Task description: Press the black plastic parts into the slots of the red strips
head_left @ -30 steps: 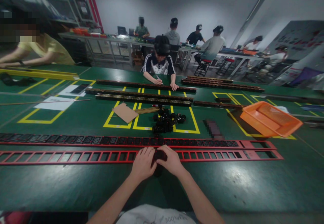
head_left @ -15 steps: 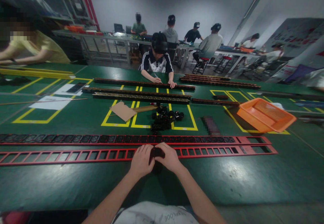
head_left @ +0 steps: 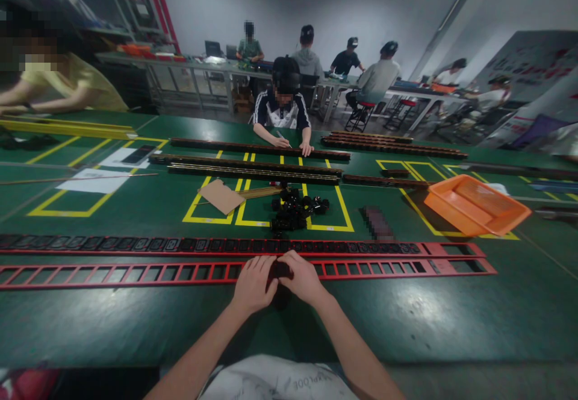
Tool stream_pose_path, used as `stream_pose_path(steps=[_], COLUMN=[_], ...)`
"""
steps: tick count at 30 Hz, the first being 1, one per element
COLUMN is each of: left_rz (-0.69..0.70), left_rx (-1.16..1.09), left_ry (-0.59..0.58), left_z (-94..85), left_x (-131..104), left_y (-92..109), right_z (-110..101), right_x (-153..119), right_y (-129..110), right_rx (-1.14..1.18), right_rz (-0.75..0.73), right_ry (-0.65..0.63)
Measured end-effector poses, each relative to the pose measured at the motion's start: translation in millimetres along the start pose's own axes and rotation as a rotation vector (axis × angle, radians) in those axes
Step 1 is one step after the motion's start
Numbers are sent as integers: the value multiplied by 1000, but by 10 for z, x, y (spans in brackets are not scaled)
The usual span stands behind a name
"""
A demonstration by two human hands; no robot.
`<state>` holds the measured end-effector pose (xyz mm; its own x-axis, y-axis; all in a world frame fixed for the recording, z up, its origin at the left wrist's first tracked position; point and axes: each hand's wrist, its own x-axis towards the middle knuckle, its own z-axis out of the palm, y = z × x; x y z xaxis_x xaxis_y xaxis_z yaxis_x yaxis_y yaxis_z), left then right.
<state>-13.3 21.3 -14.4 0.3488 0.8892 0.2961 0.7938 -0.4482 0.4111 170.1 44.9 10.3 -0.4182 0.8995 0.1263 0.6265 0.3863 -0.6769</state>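
Between my hands is a small black part (head_left: 280,269), largely covered by the fingers. My left hand (head_left: 255,284) curls round its left side, and my right hand (head_left: 301,279) closes on its right side. Both are just over the near red frame (head_left: 189,274), which has a row of rectangular openings. Directly behind lies a second red frame (head_left: 428,249) with black square pieces (head_left: 171,244) along its slots. Beyond that, a pile of black parts (head_left: 293,210) rests on the green table (head_left: 149,321).
An orange bin (head_left: 476,204) stands tilted at the right. Long dark strips (head_left: 253,172) lie across the table, with a cardboard piece (head_left: 220,196) in front. Opposite, a person (head_left: 282,111) rests both hands at a strip. At the left sits a person in yellow (head_left: 85,87).
The black part between my hands has turned or sunk a little and shows less. The view has shifted slightly; my hands stay in nearly the same place.
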Motion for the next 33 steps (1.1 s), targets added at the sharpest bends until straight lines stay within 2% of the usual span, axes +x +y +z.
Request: stream_pose_path(steps=[3,8,11,18,26,33], left_rz=[-5,0,8,15,1,2], left_rx=[1,29,59,62,53,90], left_ry=[0,15,9,-20,-51,10], left_z=[8,14,16,36,47,99], left_x=[-6,3,9,6,2,10], left_y=[-12,-16,-17,-49,-75,-65], right_z=[4,-22,-60,-42,151,97], right_x=[-4,-48,-95,-175,-127,-86], right_y=[11,61,65,-96,-204,-133], right_rx=[41,281,347,389,360,267], right_rz=[9,-12,-54,23,49,-11], right_ry=[10,75,50,-26,115,182])
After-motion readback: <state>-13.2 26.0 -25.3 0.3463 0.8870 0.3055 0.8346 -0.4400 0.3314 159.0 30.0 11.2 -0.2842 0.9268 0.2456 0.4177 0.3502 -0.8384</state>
